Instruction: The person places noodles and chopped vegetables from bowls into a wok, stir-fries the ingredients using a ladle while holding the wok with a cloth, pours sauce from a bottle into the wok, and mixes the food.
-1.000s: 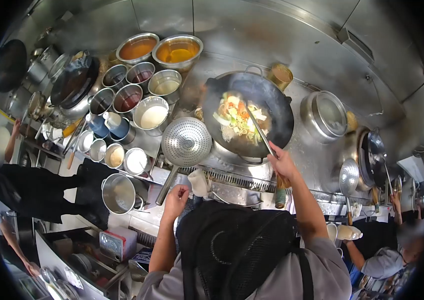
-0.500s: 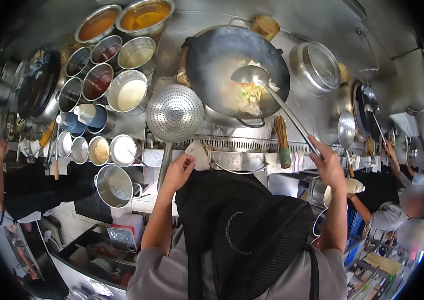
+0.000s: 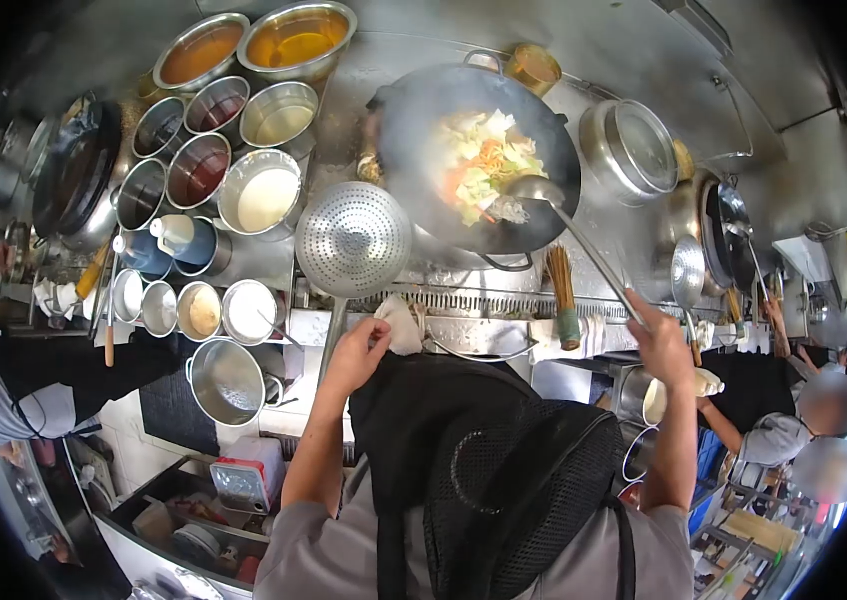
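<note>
My right hand (image 3: 662, 345) is closed round the long handle of a steel ladle (image 3: 536, 190). The ladle's bowl sits in a dark wok (image 3: 414, 150), against the lower right of steaming chopped cabbage with orange shreds (image 3: 494, 160). Low at the stove's front edge, my left hand (image 3: 360, 355) has its fingers curled against a white cloth (image 3: 402, 325) and seems to pinch its side. A perforated strainer (image 3: 354, 238) lies left of the wok, its handle running down behind that hand. Right of the cloth rests a bamboo brush (image 3: 564, 300).
Steel pots of sauce (image 3: 262, 197) and small seasoning bowls (image 3: 249, 310) crowd the left side. Two basins of amber liquid (image 3: 299, 38) stand behind them. Stacked steel pots (image 3: 634, 145) are right of the wok. Other people (image 3: 774, 440) work at both sides.
The ladle's bowl has moved down and right across the wok, uncovering more of the cabbage, which now lies spread wider. My left hand stays by the cloth.
</note>
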Demonstrator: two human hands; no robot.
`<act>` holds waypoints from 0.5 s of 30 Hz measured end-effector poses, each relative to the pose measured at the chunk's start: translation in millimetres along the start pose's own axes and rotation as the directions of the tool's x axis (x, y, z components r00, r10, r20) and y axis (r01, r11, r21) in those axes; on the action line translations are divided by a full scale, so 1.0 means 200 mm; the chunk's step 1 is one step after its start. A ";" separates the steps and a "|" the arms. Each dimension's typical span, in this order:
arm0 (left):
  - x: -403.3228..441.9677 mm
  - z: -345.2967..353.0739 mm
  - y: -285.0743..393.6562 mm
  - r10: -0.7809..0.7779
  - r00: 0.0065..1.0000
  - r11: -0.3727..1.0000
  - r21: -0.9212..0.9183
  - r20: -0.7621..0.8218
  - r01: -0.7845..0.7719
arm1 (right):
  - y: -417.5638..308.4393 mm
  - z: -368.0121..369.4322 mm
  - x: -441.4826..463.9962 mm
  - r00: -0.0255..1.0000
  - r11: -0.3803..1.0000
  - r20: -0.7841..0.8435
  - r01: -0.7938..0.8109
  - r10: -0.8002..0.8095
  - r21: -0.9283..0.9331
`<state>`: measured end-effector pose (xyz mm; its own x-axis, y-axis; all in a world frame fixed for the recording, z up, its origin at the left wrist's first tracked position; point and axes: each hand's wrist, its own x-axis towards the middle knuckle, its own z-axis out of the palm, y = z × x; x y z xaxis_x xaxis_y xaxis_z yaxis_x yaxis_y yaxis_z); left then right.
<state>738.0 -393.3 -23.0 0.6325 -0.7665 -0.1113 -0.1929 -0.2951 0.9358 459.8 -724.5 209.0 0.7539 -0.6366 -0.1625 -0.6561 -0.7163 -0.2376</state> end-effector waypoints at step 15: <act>-0.04 0.06 -0.08 -0.008 1.000 0.999 0.042 0.012 0.008 | 0.12 0.34 0.16 0.978 0.901 0.065 -0.206 0.196 0.383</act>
<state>727.6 -389.1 -41.5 0.6248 -0.7710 -0.1233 -0.2191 -0.3247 0.9201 470.9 -742.3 132.7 0.6111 -0.7449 -0.2678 -0.7328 -0.4045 -0.5471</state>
